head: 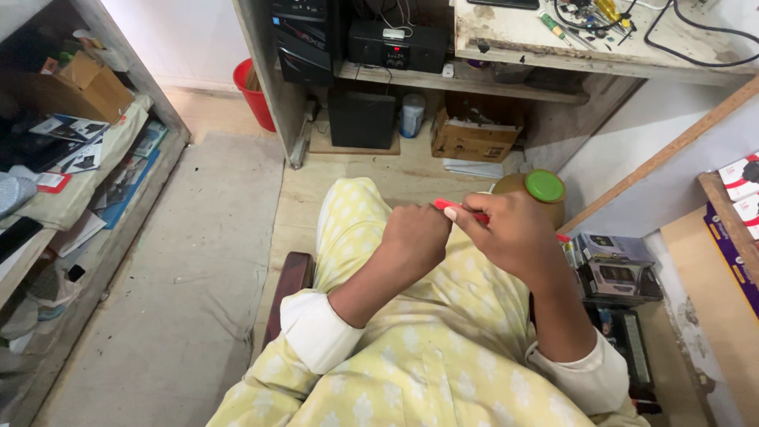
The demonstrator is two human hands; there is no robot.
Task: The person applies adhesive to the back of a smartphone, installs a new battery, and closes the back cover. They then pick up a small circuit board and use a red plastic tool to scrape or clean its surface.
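From my remote seat, left to right: a shelf (75, 202) piled with boxes and papers runs along the left wall, a red bucket (254, 93) stands by the desk leg, and a cardboard box (473, 136) sits under the desk (506, 43). Over the lap, the left hand (413, 237) is curled into a fist; I cannot tell what, if anything, is inside it. Just right of it, touching, the right hand (514, 233) pinches a slim red tool (458, 209) between thumb and fingers, its tip pointing towards the left fist. Behind the right hand a jar with a green lid (545, 186) stands on the floor. I judge the hands to be mid-work on something small held between them; any further move asks for steady, fine fingertip control.
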